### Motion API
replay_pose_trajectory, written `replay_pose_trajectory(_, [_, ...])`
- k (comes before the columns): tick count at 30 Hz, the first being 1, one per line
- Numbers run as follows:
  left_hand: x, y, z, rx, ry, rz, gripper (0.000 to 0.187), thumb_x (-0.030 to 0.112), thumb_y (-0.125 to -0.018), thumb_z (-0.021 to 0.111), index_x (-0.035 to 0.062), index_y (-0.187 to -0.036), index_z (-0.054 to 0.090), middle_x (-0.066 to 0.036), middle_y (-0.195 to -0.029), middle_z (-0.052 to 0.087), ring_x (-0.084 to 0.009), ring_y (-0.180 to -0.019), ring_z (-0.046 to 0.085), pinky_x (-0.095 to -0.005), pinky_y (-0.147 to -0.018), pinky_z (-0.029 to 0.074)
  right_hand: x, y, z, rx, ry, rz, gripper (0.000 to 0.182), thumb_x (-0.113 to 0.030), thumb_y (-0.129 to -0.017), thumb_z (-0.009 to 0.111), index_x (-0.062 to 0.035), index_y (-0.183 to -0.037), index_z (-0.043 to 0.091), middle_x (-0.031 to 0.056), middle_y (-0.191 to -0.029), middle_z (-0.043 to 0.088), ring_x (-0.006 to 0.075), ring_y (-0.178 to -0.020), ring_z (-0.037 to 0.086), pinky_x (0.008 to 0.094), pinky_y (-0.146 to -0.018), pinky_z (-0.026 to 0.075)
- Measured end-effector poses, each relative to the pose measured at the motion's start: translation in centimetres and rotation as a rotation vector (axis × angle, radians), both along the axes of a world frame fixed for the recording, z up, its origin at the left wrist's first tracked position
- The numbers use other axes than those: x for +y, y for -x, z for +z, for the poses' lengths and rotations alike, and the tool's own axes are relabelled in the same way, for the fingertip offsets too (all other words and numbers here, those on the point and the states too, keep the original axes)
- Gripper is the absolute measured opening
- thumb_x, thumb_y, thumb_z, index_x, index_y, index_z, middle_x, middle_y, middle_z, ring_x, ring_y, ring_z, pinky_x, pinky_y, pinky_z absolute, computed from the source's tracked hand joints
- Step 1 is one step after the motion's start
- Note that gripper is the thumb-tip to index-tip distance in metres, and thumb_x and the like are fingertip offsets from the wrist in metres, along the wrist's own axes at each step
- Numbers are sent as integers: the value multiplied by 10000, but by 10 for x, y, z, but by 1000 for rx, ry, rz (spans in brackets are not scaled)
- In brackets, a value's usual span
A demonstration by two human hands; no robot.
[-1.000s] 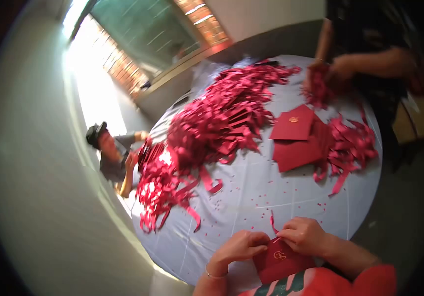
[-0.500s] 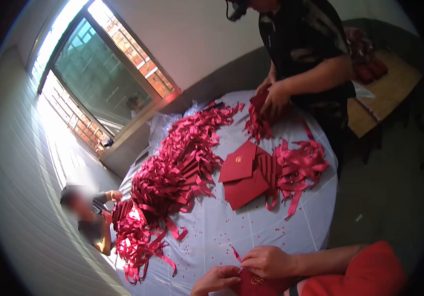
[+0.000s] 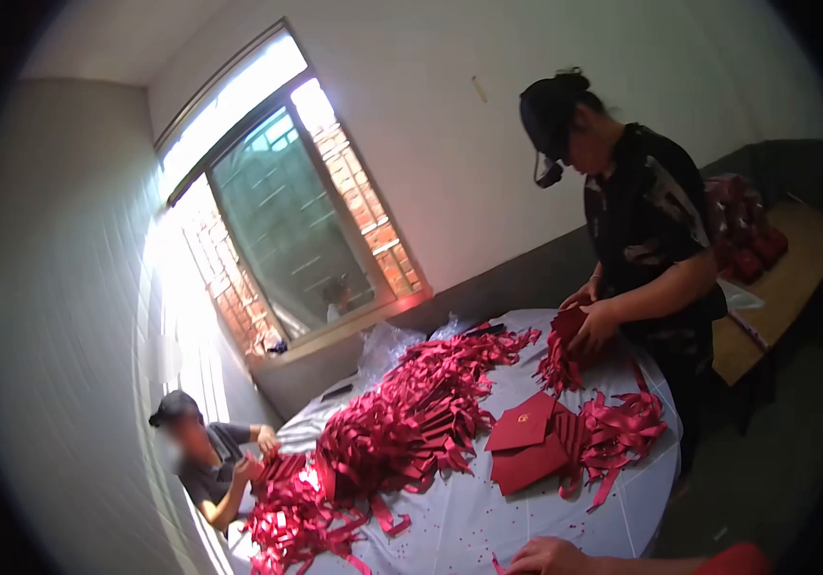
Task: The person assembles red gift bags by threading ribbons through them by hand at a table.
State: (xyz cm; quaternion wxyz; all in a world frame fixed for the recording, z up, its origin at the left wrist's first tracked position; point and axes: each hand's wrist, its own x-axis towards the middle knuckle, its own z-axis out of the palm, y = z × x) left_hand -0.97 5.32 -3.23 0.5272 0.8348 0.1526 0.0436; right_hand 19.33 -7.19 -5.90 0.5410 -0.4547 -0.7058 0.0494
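Note:
At the bottom edge, my right hand (image 3: 550, 556) shows only in part, its fingers curled together. What it grips is cut off below the frame. A small end of red ribbon (image 3: 497, 563) sticks up just left of its fingers. My left hand is out of view. Farther up the white-covered table lies a stack of dark red cards (image 3: 531, 460), the top one with a gold emblem, with loose red ribbons (image 3: 622, 426) at its right.
A long heap of red ribboned pieces (image 3: 402, 422) covers the table's left side. One co-worker (image 3: 641, 220) stands at the far right, holding red pieces; another (image 3: 215, 460) sits at the left. Red bundles (image 3: 752, 244) rest on a wooden table (image 3: 804, 259) behind.
The view has tilted up, so things sit lower. My left hand and the red emblem piece under both hands have left the frame; my right hand is now mostly cut off.

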Motion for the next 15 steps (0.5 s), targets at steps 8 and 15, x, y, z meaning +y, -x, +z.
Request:
replay_pose_trajectory(8, [-15, 3, 1, 84, -254, -12, 179, 138, -837, 579, 47, -953, 680, -192, -870, 678, -360, -818, 650, -428, -743, 510, 0, -5, -3, -92, 203, 118, 153, -54, -752, 763, -121, -890, 770, 71, -816, 677, 234, -773, 635, 343, -708, 512])
replay_pose_trajectory(15, [-17, 12, 11, 40, -338, 56, 177, 123, -849, 585, 44, -989, 659, -179, -861, 676, -363, -820, 650, -427, -728, 505, 12, -1, 18, -101, 226, 47, 173, -6, -713, 772, -93, -862, 759, 73, -744, 649, 215, -684, 608, 322, -610, 470])
